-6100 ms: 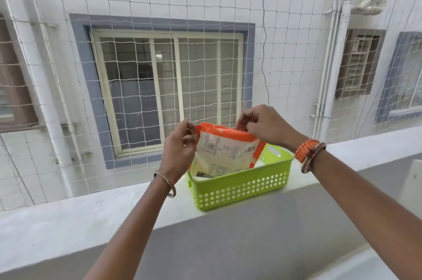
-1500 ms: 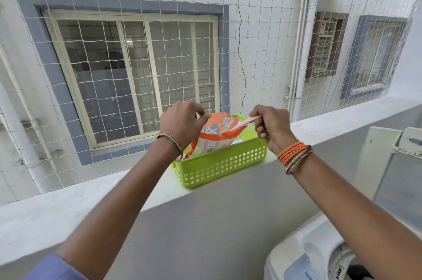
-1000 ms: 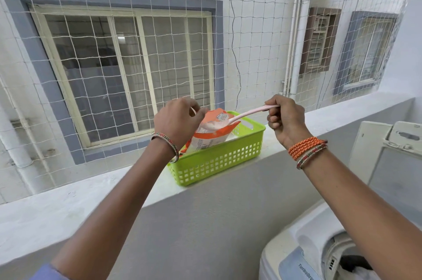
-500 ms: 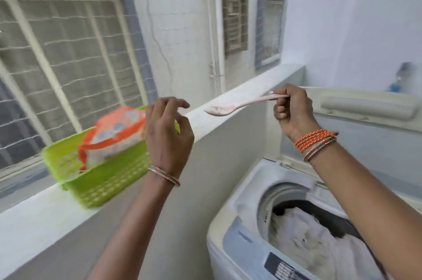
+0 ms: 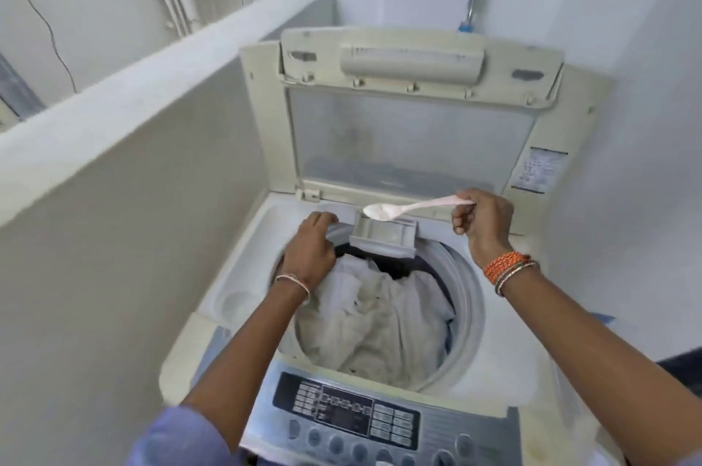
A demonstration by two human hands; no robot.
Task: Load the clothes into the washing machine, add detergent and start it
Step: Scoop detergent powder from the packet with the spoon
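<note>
The pink spoon (image 5: 408,208), heaped with white powder, now hangs just over the detergent drawer (image 5: 383,235) of the washing machine (image 5: 247,287); half a second ago it was held above the parapet wall (image 5: 125,100), and the green basket with its orange pouch, then beside the left hand, has gone from view. The right hand (image 5: 480,220) pinches the spoon's handle end, fingers curled under, wrist ringed with orange bangles, forearm stretched forward over the drum's right side. The left hand (image 5: 313,243), earlier raised in the air with loosely curled fingers, has dropped to the drum's far rim just left of the drawer; its fingers bend over that edge, and whether they grasp anything cannot be told. Below and between the two wrists lie the clothes (image 5: 380,317), crumpled pale cloth with a dark piece behind; beyond both hands the lid (image 5: 410,138) stands upright, cream plastic round a cloudy pane; nearest the elbows sits the grey control panel (image 5: 353,414) with round knobs.
</note>
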